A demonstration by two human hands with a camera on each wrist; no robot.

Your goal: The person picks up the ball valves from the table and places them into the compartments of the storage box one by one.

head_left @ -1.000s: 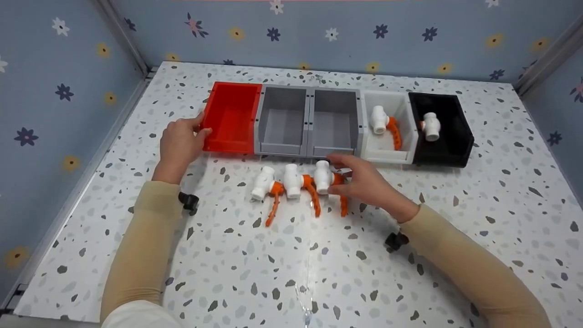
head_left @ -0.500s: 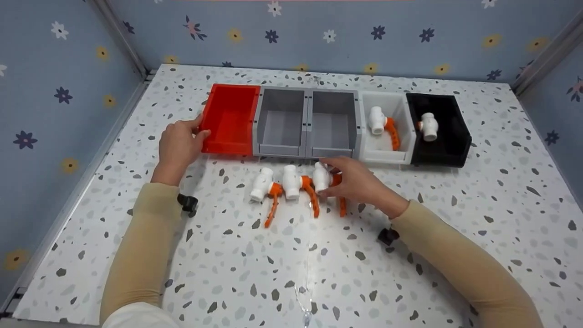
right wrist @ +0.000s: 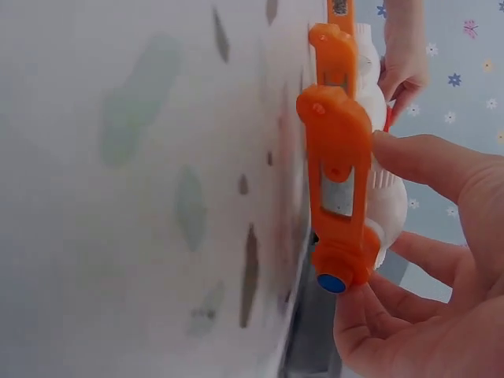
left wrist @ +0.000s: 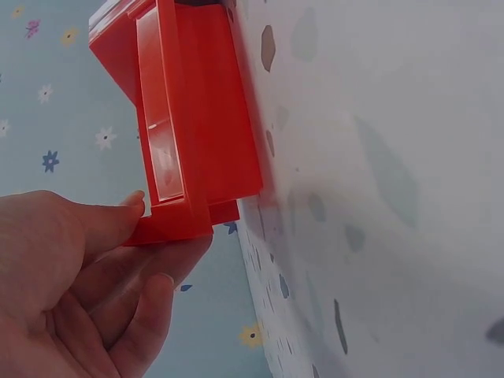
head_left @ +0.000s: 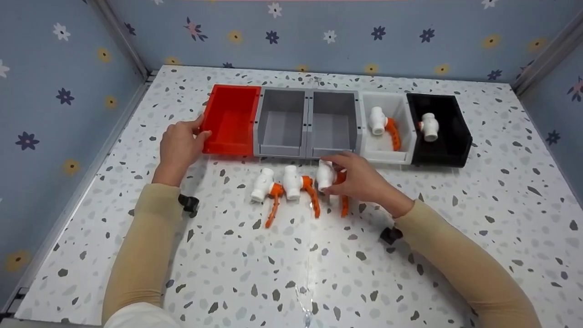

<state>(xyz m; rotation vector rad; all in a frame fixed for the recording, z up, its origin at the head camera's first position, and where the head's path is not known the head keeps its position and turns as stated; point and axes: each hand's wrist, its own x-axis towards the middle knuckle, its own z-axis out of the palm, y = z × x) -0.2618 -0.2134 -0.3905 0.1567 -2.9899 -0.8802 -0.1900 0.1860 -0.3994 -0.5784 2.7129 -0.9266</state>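
With my right hand (head_left: 362,181) I pinch the right valve (head_left: 324,176), near the middle of the frame: my thumb is at the lower end of its white body and my fingers at the upper end, so the gap is only as wide as this piece. Its orange handle (head_left: 345,207) points to the bottom of the frame. Whether the valve is raised from the table (head_left: 273,273), I cannot tell. I think the grip should be on the white body, because the handle may turn under pressure. A straight lift would be safest, as the middle valve (head_left: 292,184) lies just beside, and the left valve (head_left: 263,186) is next to that.

My left hand (head_left: 180,143) holds the red box (head_left: 227,125), left of centre, thumb and fingers narrow on its front corner. In my judgement this light hold is enough to steady it.

Of the 5 boxes in the row, the left grey box (head_left: 282,149) and the right grey box (head_left: 334,151) stand side by side in the upper middle. More to the right, the white box (head_left: 387,157) contains 1 valve with orange handle, and the black box (head_left: 455,132) contains 1 also, most of its handle hidden
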